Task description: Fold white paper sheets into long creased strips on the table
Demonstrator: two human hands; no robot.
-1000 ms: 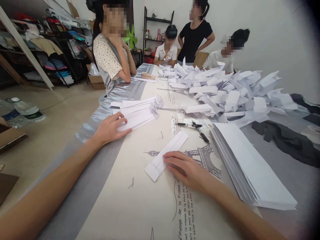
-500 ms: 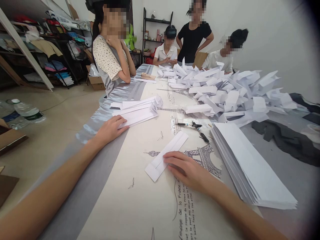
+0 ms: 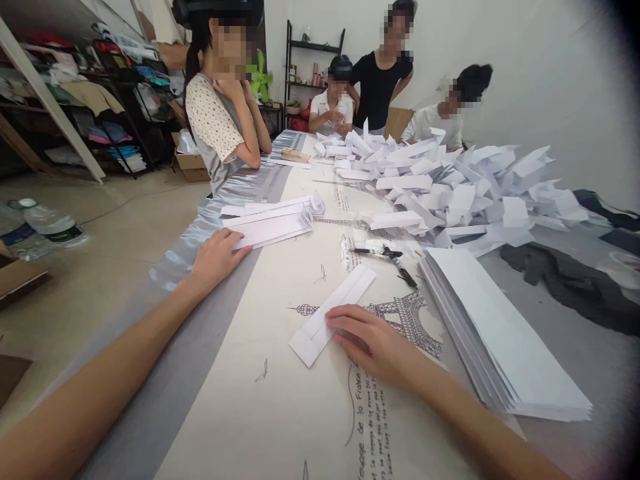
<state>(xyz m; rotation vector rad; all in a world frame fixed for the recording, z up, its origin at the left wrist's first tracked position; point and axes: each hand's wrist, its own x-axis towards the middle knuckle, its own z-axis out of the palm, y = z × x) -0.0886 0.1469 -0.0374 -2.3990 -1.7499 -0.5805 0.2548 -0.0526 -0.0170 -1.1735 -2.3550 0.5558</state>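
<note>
My left hand (image 3: 217, 255) is at the near left end of a small pile of folded paper pieces (image 3: 273, 228). Its thumb and fingers are spread over the end and edge of the top piece, touching it. My right hand (image 3: 373, 340) rests its outstretched fingertips on a narrow folded white paper strip (image 3: 345, 293). That strip lies flat and slanted on the printed tablecloth (image 3: 240, 413), with a folded band across its near end. To the right of my right forearm lies a thick stack of long white paper sheets (image 3: 510, 333).
A large heap of folded white paper pieces (image 3: 415, 160) covers the far right of the table. Black pens (image 3: 377, 252) lie past the strip, and a dark cloth (image 3: 565, 280) to the right. Several people are around the table; one leans on its left edge (image 3: 225, 127).
My left hand has drawn back slightly towards the left end of the paper pile. My right hand and the strip have hardly moved. The standing person at the back has shifted posture.
</note>
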